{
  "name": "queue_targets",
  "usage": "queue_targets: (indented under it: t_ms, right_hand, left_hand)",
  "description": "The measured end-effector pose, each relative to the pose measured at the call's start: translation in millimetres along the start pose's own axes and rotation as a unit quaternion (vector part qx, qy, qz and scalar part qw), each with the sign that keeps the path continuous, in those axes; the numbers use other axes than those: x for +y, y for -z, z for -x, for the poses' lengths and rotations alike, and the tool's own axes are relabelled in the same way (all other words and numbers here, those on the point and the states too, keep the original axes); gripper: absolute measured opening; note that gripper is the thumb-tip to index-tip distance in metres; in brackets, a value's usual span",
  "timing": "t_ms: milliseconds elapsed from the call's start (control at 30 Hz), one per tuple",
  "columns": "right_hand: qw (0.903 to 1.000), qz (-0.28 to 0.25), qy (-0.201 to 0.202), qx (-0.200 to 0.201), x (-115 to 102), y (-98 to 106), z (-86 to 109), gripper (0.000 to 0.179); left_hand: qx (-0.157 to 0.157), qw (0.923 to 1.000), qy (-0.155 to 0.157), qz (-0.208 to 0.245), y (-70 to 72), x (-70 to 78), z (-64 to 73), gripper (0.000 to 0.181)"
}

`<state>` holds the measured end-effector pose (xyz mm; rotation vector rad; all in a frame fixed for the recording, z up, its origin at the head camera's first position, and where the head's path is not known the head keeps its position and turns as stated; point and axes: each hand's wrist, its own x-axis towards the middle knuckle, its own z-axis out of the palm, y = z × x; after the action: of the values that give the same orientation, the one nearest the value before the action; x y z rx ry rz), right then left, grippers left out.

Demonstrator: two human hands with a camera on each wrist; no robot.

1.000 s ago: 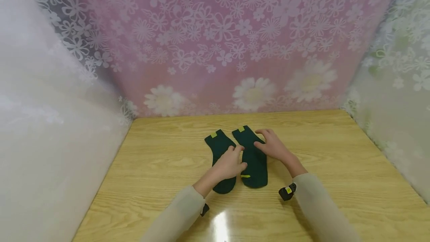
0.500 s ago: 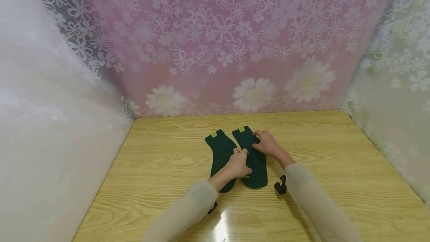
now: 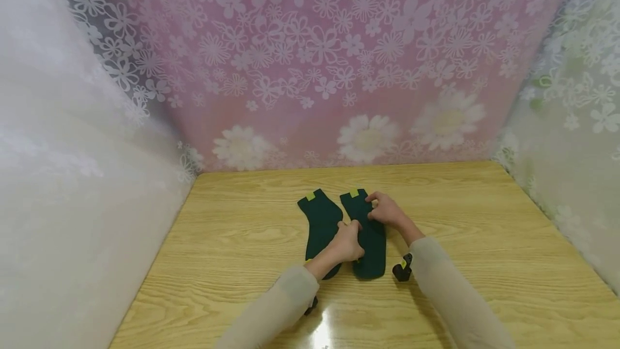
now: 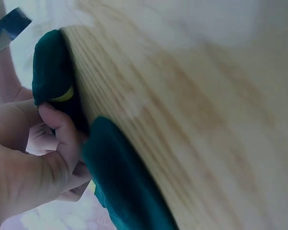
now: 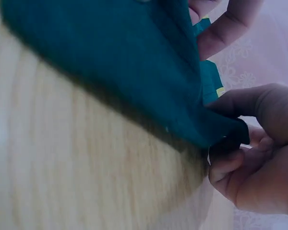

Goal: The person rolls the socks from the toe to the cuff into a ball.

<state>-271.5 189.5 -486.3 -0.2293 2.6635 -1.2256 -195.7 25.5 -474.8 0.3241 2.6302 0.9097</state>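
Two dark green socks lie side by side on the wooden table, each with a yellow-green patch at the cuff. My left hand (image 3: 345, 242) reaches across the left sock (image 3: 321, 222) and pinches the near left edge of the right sock (image 3: 372, 249). In the left wrist view, its thumb (image 4: 60, 122) is at that edge, close to a yellow stripe on the fabric. Higher up on the opposite side, my right hand (image 3: 388, 212) pinches the right sock's other edge. The right wrist view shows a raised fold of green fabric (image 5: 225, 125) between its thumb and fingers.
A wood-grain table (image 3: 232, 263) spreads around the socks. Behind it stands a pink flowered backdrop (image 3: 310, 112), with pale panels on the left (image 3: 97, 203) and right (image 3: 566, 187). A small black camera (image 3: 403, 268) hangs at the right sleeve.
My left hand has moved right, from over the gap between the socks to the right sock's edge. My right hand has come in leftward and taken hold of the opposite edge.
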Motion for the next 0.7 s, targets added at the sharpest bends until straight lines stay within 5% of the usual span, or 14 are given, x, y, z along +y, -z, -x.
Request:
queue_targets:
  t_ms: [233, 700]
  right_hand:
    - [0.9957, -0.091, -0.005, -0.017, 2.0, 0.3, 1.8, 0.05]
    - [0.9859, -0.16, -0.034, -0.034, 7.5, 9.9, 7.8, 0.055]
  left_hand:
    - [-0.028, 0.9985, 0.001, 0.046, 6.8, -5.6, 1.8, 0.05]
    - [-0.06, 0.9824, -0.087, 0.154, 9.7, -17.7, 5.3, 0.053]
